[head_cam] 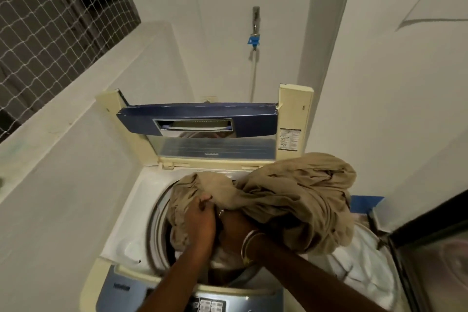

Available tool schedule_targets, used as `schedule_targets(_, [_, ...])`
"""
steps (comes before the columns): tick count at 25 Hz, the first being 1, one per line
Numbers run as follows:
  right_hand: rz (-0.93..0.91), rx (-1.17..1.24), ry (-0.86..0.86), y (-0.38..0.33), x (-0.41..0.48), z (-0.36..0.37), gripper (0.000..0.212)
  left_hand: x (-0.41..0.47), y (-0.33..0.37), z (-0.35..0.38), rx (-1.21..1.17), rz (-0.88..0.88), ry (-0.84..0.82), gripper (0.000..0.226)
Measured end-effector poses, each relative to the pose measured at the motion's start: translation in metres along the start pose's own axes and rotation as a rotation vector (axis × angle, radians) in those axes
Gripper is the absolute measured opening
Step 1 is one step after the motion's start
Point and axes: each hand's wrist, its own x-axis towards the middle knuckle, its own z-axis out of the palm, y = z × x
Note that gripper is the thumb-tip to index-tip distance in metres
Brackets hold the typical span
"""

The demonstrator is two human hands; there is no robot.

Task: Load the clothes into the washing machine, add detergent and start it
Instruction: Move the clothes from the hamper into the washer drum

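I am feeding the beige cloth (291, 200) into the washing machine (121, 223) drum (158, 220), my left hand (200, 223) clutching its folds in curled fingers to stuff them down, the rest heaping over my right hand (234, 225), whose fingers I cannot make out.

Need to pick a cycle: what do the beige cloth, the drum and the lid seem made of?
Cloth: soft matte woven fabric, perhaps cotton; it crumples in deep folds. Drum: likely stainless steel; its rim is grey and shiny. Lid: glossy blue plastic frame around a clear pane, glass or plastic unclear.
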Motion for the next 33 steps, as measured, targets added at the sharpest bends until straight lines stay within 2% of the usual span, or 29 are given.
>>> schedule_targets(1, [-0.039, -0.021, 0.113, 0.004, -0.01, -0.014, 0.044, -0.012, 0.013, 0.011, 0.015, 0.15, 0.036, 0.012])
schedule_targets(2, [-0.035, -0.006, 0.154, 0.018, -0.022, -0.034, 0.041, -0.025, 0.029, 0.026, -0.014, 0.286, 0.04, 0.012])
schedule_targets(4, [-0.018, 0.026, 0.302, 0.029, -0.043, -0.065, 0.041, -0.054, 0.065, 0.054, -0.076, 0.424, -0.079, 0.019])
schedule_targets(5, [0.075, -0.003, 0.51, 0.041, -0.051, -0.071, 0.046, -0.066, 0.08, 0.069, -0.111, 0.465, -0.171, 0.022])
schedule_targets(6, [0.278, -0.002, 0.44, 0.042, -0.065, -0.08, 0.056, -0.072, 0.085, 0.082, -0.089, 0.528, -0.277, 0.026])
schedule_targets(7, [0.468, 0.065, 0.524, 0.061, -0.069, -0.083, 0.069, -0.079, 0.088, 0.094, -0.026, 0.608, -0.386, 0.03])
schedule_targets(8, [0.443, 0.121, 0.604, 0.086, -0.08, -0.078, 0.081, -0.082, 0.088, 0.108, 0.026, 0.691, -0.5, 0.034])
schedule_targets(9, [0.329, 0.094, 0.684, 0.103, -0.091, -0.07, 0.088, -0.082, 0.088, 0.122, 0.109, 0.772, -0.591, 0.038])
schedule_targets(10, [0.145, 0.043, 0.711, 0.129, -0.096, -0.057, 0.086, -0.079, 0.086, 0.134, 0.221, 0.844, -0.634, 0.045])
schedule_targets(11, [0.125, 0.019, 0.841, 0.149, -0.096, -0.055, 0.082, -0.074, 0.082, 0.145, 0.355, 0.916, -0.644, 0.052])
schedule_targets(12, [0.208, 0.035, 0.927, 0.169, -0.102, -0.055, 0.082, -0.069, 0.081, 0.151, 0.494, 0.971, -0.633, 0.057])
schedule_targets(14, [0.379, 0.384, 0.97, 0.184, -0.101, -0.05, 0.088, -0.064, 0.082, 0.16, 0.75, 1.011, -0.618, 0.069])
schedule_targets(15, [0.432, 0.629, 0.932, 0.187, -0.099, -0.042, 0.083, -0.062, 0.083, 0.165, 0.85, 1.0, -0.628, 0.079])
schedule_targets(17, [0.474, 1.206, 0.757, 0.189, -0.09, -0.026, 0.074, -0.064, 0.087, 0.172, 1.003, 0.954, -0.682, 0.097])
schedule_targets(18, [0.504, 1.437, 0.652, 0.196, -0.086, -0.019, 0.076, -0.064, 0.09, 0.176, 1.043, 0.926, -0.689, 0.103])
schedule_targets(19, [0.501, 1.56, 0.559, 0.21, -0.083, -0.011, 0.084, -0.064, 0.093, 0.181, 1.052, 0.905, -0.682, 0.105])
schedule_targets(21, [0.489, 1.565, 0.514, 0.223, -0.076, -0.001, 0.091, -0.061, 0.098, 0.188, 1.05, 0.877, -0.662, 0.108])
schedule_targets(24, [0.597, 1.446, 0.644, 0.201, -0.073, -0.023, 0.081, -0.055, 0.101, 0.19, 1.0, 0.814, -0.648, 0.109])
schedule_targets(26, [0.527, 1.358, 0.823, 0.183, -0.071, -0.039, 0.064, -0.051, 0.103, 0.184, 0.896, 0.773, -0.665, 0.102])
schedule_targets(28, [0.443, 1.257, 0.984, 0.162, -0.07, -0.051, 0.063, -0.05, 0.114, 0.166, 0.749, 0.75, -0.698, 0.095])
schedule_targets(30, [0.316, 1.116, 1.018, 0.137, -0.068, -0.054, 0.069, -0.045, 0.124, 0.129, 0.586, 0.764, -0.69, 0.089])
schedule_targets(33, [0.121, 0.861, 0.945, 0.094, -0.058, -0.042, 0.07, -0.03, 0.121, 0.037, 0.349, 0.768, -0.676, 0.074])
